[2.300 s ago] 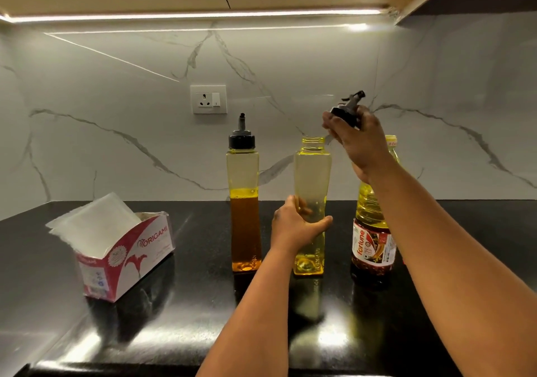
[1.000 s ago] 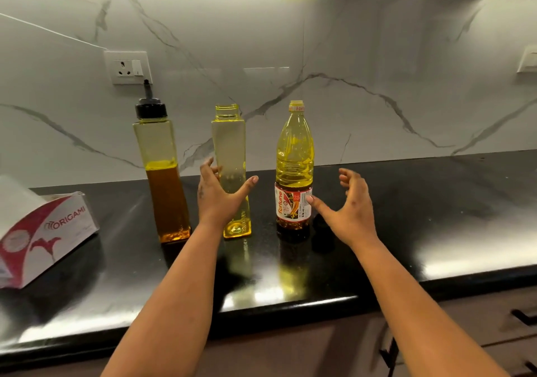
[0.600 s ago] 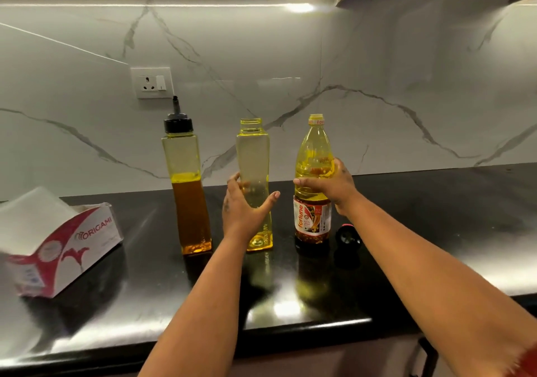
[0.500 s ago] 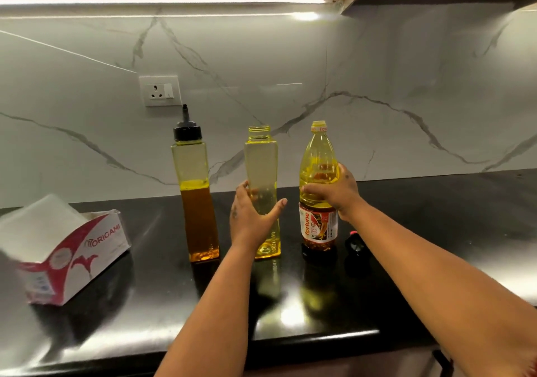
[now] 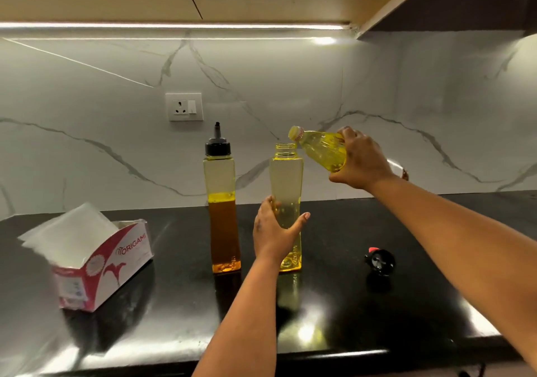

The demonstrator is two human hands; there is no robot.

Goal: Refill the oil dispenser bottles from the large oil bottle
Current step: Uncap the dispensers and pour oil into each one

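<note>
Your right hand grips the large clear plastic oil bottle, which holds pale yellow oil, and has it tipped nearly level with its neck just above and to the right of the open mouth of the tall square yellow-tinted dispenser bottle. Your left hand is wrapped round the lower body of that dispenser, which stands on the glossy black countertop toward its back edge.

**Hazards.** The large bottle's yellow cap appears to be on. If so, nothing will flow until you remove it, and both your hands are occupied. Once it is open, the dispenser's narrow mouth leaves little margin: a fast tilt would likely send oil down the outside onto your left hand and the countertop. The dispenser is tall and slim, so a loosened hold could let it topple.

**Contents.** The held dispenser looks nearly empty, with only a thin yellow layer at its base. A second square dispenser with a black spout cap stands just to its left, roughly half full of darker amber oil. The removed black pourer cap lies on the countertop toward its right end, well apart. An open red-and-white tissue box sits near the left end.
</note>
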